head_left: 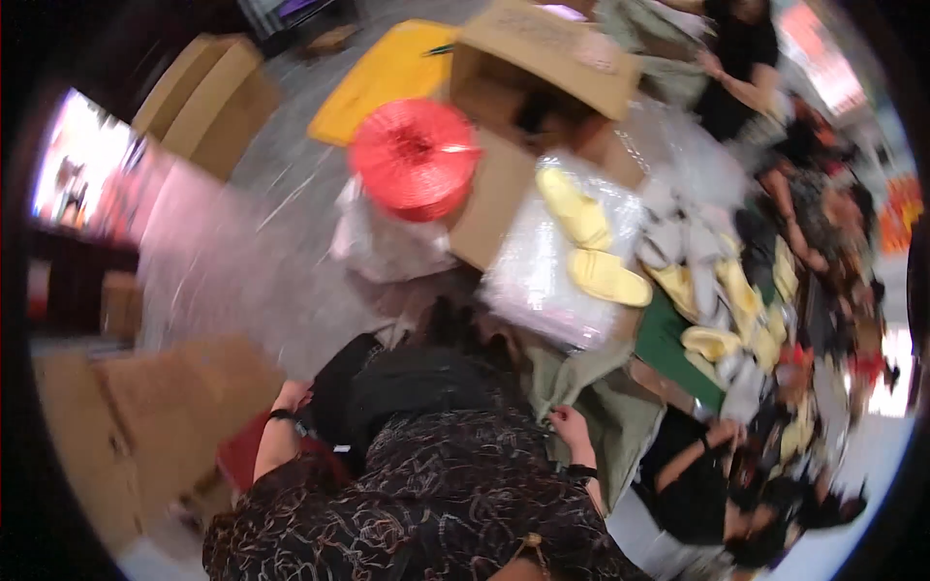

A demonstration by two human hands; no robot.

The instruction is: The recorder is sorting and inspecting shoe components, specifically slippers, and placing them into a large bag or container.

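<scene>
My left hand (293,395), with a black band on its wrist, hangs low beside the black cloth at my lap, close to a red seat (240,453). Its fingers are blurred and partly hidden. On the other side, my right hand (568,422) is at the edge of a grey-green sack (612,421), fingers curled together; whether they pinch its cloth is unclear. Ahead of me, a pair of yellow slippers (608,275) lies on a stack wrapped in clear plastic (523,263).
A roll of red plastic twine (412,160) stands beside an open cardboard box (542,58). Past them lies a yellow board (383,82). More yellow and grey slippers (712,281) pile up at right, where other people (741,73) sit. Flat cardboard (184,416) is at left.
</scene>
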